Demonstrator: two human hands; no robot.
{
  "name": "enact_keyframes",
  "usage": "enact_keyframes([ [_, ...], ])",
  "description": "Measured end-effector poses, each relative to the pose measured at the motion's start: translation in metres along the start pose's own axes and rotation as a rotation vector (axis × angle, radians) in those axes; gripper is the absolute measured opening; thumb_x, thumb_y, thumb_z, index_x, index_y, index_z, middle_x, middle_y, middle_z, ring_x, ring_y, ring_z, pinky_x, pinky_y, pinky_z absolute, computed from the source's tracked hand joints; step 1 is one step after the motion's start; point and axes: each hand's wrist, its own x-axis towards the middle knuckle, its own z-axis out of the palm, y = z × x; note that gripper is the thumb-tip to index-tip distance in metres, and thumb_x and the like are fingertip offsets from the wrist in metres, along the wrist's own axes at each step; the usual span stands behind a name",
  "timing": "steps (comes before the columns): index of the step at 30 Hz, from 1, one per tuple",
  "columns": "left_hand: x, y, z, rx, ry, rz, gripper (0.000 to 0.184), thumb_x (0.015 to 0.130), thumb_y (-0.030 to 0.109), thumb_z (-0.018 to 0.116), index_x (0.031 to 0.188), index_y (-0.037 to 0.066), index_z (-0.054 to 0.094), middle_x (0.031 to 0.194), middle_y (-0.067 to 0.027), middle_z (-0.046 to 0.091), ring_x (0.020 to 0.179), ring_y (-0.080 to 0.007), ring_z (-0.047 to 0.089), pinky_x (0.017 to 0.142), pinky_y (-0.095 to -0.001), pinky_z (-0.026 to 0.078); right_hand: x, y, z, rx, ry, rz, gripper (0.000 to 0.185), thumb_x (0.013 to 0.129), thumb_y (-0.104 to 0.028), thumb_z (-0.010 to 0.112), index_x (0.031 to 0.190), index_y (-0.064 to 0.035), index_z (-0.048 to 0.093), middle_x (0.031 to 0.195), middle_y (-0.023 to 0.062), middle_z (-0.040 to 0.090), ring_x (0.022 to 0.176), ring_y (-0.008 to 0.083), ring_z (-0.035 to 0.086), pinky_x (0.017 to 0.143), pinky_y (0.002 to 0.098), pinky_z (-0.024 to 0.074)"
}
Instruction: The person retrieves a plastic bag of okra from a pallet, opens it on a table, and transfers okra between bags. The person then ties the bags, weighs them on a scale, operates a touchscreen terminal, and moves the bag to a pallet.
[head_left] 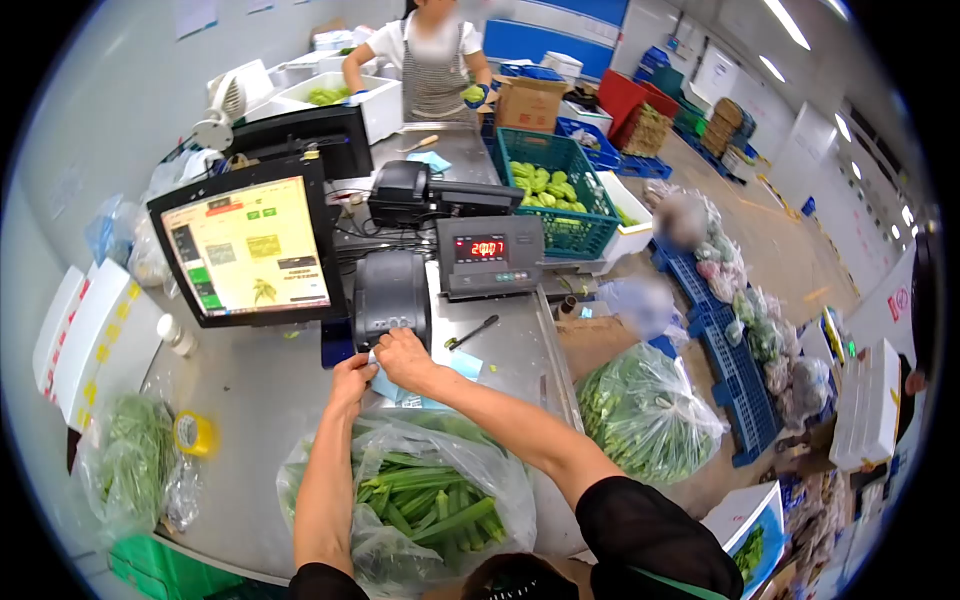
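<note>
My left hand [352,382] is closed in a pinch at the front of a black label printer [392,285]. Beside it, the fingers of my right hand [404,358] are also pinched, close against the printer's front edge. A small white label [374,358] shows between the two sets of fingertips. Light blue paper slips [462,364] lie on the steel table under and beside my right hand. Below my forearms, an open clear plastic bag [385,555] holds long green okra [465,522].
A lit monitor [245,250] stands left, a scale display [490,250] right of the printer, with a black pen [474,332] near it. Yellow tape [193,433] and bagged greens [130,455] lie left. Across the table, a person [435,70] in gloves holds a green vegetable.
</note>
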Motion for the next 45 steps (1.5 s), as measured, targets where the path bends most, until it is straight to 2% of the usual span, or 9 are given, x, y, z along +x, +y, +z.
enact_keyframes([
  [5, 0.011, -0.005, -0.017, 0.095, -0.092, 0.027, 0.016, 0.083, 0.006, 0.062, 0.099, 0.008, 0.067, 0.083, 0.0035, 0.062, 0.072, -0.0075, 0.054, 0.062, -0.0244, 0.04, 0.009, -0.012, 0.0, 0.08, -0.02, 0.102, 0.038, 0.068, -0.046, 0.066, 0.071, -0.0082, 0.07, 0.079, 0.0121, 0.066, 0.082, 0.0277, 0.062, 0.074, 0.0433, 0.0427],
  [7, 0.01, -0.003, -0.014, -0.004, -0.112, 0.005, 0.019, 0.084, 0.006, 0.062, 0.102, 0.009, 0.066, 0.085, 0.0044, 0.062, 0.072, -0.0062, 0.054, 0.061, -0.0232, 0.038, 0.009, -0.01, 0.008, 0.15, -0.01, 0.171, 0.034, 0.069, -0.04, 0.068, 0.078, -0.0069, 0.07, 0.083, 0.0127, 0.065, 0.086, 0.0292, 0.06, 0.077, 0.0432, 0.0415],
  [11, 0.021, -0.005, -0.036, 0.049, -0.219, -0.172, 0.027, 0.088, 0.005, 0.058, 0.114, 0.011, 0.06, 0.097, 0.0017, 0.065, 0.085, -0.0112, 0.06, 0.069, -0.028, 0.048, 0.029, 0.003, 0.074, -0.055, 0.413, 0.205, 0.042, 0.052, -0.051, 0.076, 0.06, -0.0114, 0.066, 0.055, 0.0095, 0.059, 0.053, 0.028, 0.059, 0.047, 0.0404, 0.0444],
  [15, 0.013, -0.005, -0.025, 0.011, -0.389, -0.225, 0.03, 0.089, -0.002, 0.048, 0.118, 0.005, 0.055, 0.109, -0.005, 0.063, 0.1, -0.0229, 0.063, 0.086, -0.0427, 0.053, 0.045, -0.002, 0.093, 0.235, 0.208, 0.529, 0.026, 0.073, -0.026, 0.066, 0.086, -0.004, 0.067, 0.089, 0.0141, 0.062, 0.091, 0.0303, 0.056, 0.082, 0.0418, 0.0403],
  [16, 0.04, -0.02, -0.049, 0.123, -0.426, -0.265, 0.032, 0.088, -0.003, 0.047, 0.119, 0.004, 0.054, 0.11, -0.0071, 0.063, 0.099, -0.0248, 0.063, 0.085, -0.0428, 0.053, 0.043, -0.005, 0.089, 0.35, 0.423, 0.538, 0.021, 0.073, -0.014, 0.061, 0.09, -0.0017, 0.064, 0.092, 0.0155, 0.059, 0.093, 0.0317, 0.053, 0.086, 0.0443, 0.0392],
  [19, 0.046, -0.023, -0.053, 0.165, -0.349, -0.314, 0.029, 0.088, -0.003, 0.048, 0.115, 0.005, 0.055, 0.105, -0.0052, 0.063, 0.094, -0.0234, 0.063, 0.081, -0.0412, 0.053, 0.045, -0.004, 0.053, 0.368, 0.602, 0.505, 0.019, 0.072, -0.014, 0.061, 0.086, -0.0014, 0.062, 0.092, 0.0166, 0.059, 0.095, 0.0326, 0.053, 0.088, 0.0469, 0.0386],
  [24, 0.03, -0.014, -0.034, 0.254, -0.213, -0.309, 0.024, 0.089, 0.0, 0.05, 0.11, 0.01, 0.059, 0.089, -0.0006, 0.064, 0.075, -0.0142, 0.061, 0.064, -0.031, 0.047, -0.003, -0.003, -0.037, 0.452, 0.592, 0.454, 0.008, 0.066, -0.008, 0.063, 0.067, -0.0025, 0.058, 0.07, 0.0142, 0.059, 0.074, 0.0347, 0.058, 0.071, 0.0431, 0.045],
  [36, 0.043, -0.027, -0.045, 0.308, -0.185, -0.23, 0.004, 0.083, 0.002, 0.057, 0.086, 0.005, 0.058, 0.072, -0.0027, 0.059, 0.06, -0.0152, 0.057, 0.054, -0.0299, 0.044, -0.103, -0.021, -0.12, 0.681, 0.916, 0.471, 0.007, 0.073, -0.003, 0.064, 0.072, -0.0003, 0.057, 0.069, 0.0134, 0.058, 0.065, 0.0305, 0.057, 0.06, 0.0393, 0.0464],
  [45, 0.051, -0.027, -0.04, 0.576, -0.22, -0.092, 0.005, 0.081, 0.002, 0.058, 0.077, 0.004, 0.058, 0.064, -0.0034, 0.056, 0.053, -0.0152, 0.054, 0.049, -0.03, 0.042, -0.23, -0.057, -0.199, 0.675, 0.998, 1.042, 0.015, 0.086, -0.015, 0.067, 0.094, -0.0016, 0.068, 0.081, 0.0044, 0.066, 0.071, 0.0103, 0.059, 0.064, 0.0257, 0.0491],
])
